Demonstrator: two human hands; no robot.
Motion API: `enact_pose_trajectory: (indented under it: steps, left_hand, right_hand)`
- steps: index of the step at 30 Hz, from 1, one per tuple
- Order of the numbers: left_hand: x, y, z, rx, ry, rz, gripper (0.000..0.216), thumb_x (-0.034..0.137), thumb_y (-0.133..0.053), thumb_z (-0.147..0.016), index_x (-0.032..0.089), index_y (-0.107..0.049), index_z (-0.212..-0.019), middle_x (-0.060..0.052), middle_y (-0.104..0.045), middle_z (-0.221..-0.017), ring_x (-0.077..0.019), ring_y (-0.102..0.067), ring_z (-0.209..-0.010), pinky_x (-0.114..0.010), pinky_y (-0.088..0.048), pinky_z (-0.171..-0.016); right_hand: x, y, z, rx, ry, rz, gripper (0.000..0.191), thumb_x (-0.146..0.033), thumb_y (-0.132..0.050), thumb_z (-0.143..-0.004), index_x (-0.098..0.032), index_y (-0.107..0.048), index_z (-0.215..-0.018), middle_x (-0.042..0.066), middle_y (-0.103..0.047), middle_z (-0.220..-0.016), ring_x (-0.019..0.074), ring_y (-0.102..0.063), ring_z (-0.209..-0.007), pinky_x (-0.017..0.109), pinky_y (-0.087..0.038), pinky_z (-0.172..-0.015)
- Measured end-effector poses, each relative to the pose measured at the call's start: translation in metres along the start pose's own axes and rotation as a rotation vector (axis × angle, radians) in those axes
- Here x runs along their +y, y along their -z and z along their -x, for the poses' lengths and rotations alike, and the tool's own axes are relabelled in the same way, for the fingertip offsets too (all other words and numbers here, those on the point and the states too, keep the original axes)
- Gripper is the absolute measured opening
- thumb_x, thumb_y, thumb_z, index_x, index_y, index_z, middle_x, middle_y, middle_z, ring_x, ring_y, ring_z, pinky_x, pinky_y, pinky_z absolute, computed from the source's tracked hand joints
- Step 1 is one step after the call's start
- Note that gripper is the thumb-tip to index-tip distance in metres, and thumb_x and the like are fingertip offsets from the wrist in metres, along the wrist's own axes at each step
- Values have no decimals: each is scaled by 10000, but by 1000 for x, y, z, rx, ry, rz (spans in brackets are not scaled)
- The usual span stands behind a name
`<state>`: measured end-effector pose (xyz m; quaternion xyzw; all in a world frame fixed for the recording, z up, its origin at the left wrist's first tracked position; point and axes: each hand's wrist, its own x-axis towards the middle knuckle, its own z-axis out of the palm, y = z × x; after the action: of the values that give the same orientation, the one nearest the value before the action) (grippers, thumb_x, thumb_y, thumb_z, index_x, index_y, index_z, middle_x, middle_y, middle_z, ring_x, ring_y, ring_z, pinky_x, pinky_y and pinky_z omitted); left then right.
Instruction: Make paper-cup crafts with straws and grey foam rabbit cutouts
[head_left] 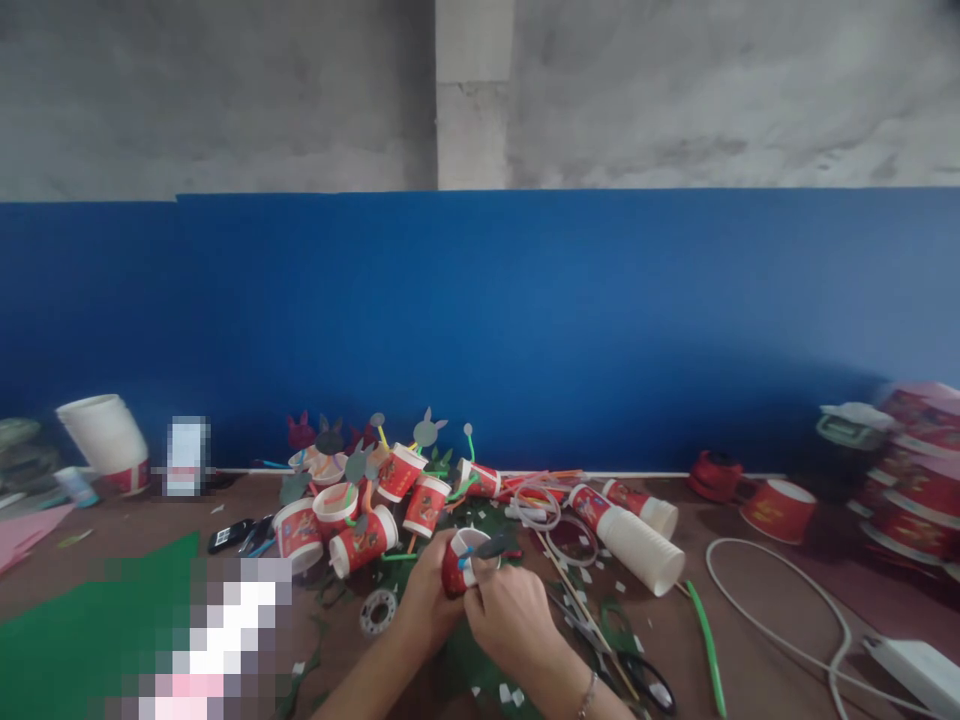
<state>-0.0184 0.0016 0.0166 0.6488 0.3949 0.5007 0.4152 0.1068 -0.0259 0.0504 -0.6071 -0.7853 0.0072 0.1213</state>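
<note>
My left hand (427, 595) grips a small red paper cup (456, 562) lying on its side, its white mouth facing up and away. My right hand (508, 610) pinches something at the cup's rim; a dark grey cut-out shape (496, 546) sticks out just above my fingers. Both hands meet over scraps of green felt (461, 655) near the table's front. Just beyond the hands lies a heap of finished red cups (375, 500) with coloured straws and grey shapes stuck in them.
A stack of white-and-red cups (634, 535) lies on its side to the right, with rings of tape (536, 505), scissors (637, 675), a green straw (705, 640) and a white cable (787, 620). A green sheet (82, 620) lies at the left. A blue wall panel (480, 320) stands behind.
</note>
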Motion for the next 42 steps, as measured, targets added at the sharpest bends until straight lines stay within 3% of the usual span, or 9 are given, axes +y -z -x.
enact_pose_trajectory:
  steps: [6, 9, 15, 18, 22, 25, 31, 35, 42]
  left_hand:
    - [-2, -1, 1, -3, -5, -82, 444, 151, -656, -616, 181, -573, -1051, -83, -664, -1021, -242, -610, -931, -323, -466, -828]
    - [0, -2, -1, 6, 27, 44, 466, 184, -683, -615, 182, -570, -1067, -83, -665, -1050, -228, -618, -927, -313, -475, -839]
    - [-4, 5, -9, 181, 140, 144, 318, 251, -697, -626, 167, -649, -928, -68, -719, -837, -234, -644, -851, -314, -495, -800]
    - [-8, 9, -11, 255, 229, 122, 239, 274, -717, -594, 142, -673, -789, -73, -715, -771, -234, -650, -771, -301, -506, -710]
    - [-8, 9, -11, 224, 238, 239, 247, 311, -698, -643, 127, -678, -807, -75, -714, -801, -212, -645, -742, -292, -496, -687]
    - [-5, 7, -9, 197, 243, 336, 292, 334, -692, -672, 116, -681, -865, -88, -716, -817, -222, -650, -763, -310, -495, -729]
    - [9, 3, -4, 111, 281, 479, 392, 381, -691, -690, 118, -669, -979, -112, -721, -905, -265, -654, -873, -379, -496, -822]
    - [11, 2, -3, 50, 252, 466, 368, 368, -698, -695, 139, -665, -981, -108, -711, -978, -272, -637, -952, -396, -469, -890]
    - [2, 13, -12, 300, 87, 410, 381, 363, -689, -711, 165, -652, -1035, -87, -697, -1037, -267, -609, -1035, -397, -421, -959]
  right_hand:
    - [-2, 2, 0, 0, -14, 8, 303, -152, -422, -798, -136, -663, -980, 143, -720, -779, 236, -682, -690, 254, -401, -570]
    - [0, -3, 1, 50, 47, -29, 369, -144, -435, -773, -149, -619, -1093, 107, -719, -719, 233, -674, -644, 251, -390, -544]
    - [5, -20, 4, 313, 172, -347, 418, -140, -375, -820, -144, -492, -1221, -6, -623, -545, 147, -581, -478, 220, -338, -496]
    - [6, -25, 5, 350, 152, -510, 385, -151, -368, -843, -154, -456, -1218, -49, -545, -515, 116, -498, -415, 214, -296, -457]
    - [8, -31, 2, 350, 45, -735, 205, -206, -397, -858, -185, -502, -1033, -66, -496, -504, 107, -459, -410, 210, -288, -427]
    - [8, -35, -3, 377, -70, -885, 170, -261, -477, -827, -188, -490, -979, -31, -582, -619, 121, -538, -513, 208, -397, -489]
    - [5, -42, -7, 276, -70, -975, 555, -230, -631, -682, -198, -437, -1201, 70, -620, -1100, 198, -609, -936, 274, -491, -781]
    - [5, -43, -8, 206, -88, -1046, 498, -252, -601, -724, -181, -450, -1194, 59, -664, -1009, 193, -632, -842, 274, -506, -725]
    - [12, -43, -10, 340, -148, -1107, 454, -314, -588, -764, -143, -485, -1172, 83, -669, -1019, 208, -628, -871, 292, -499, -773]
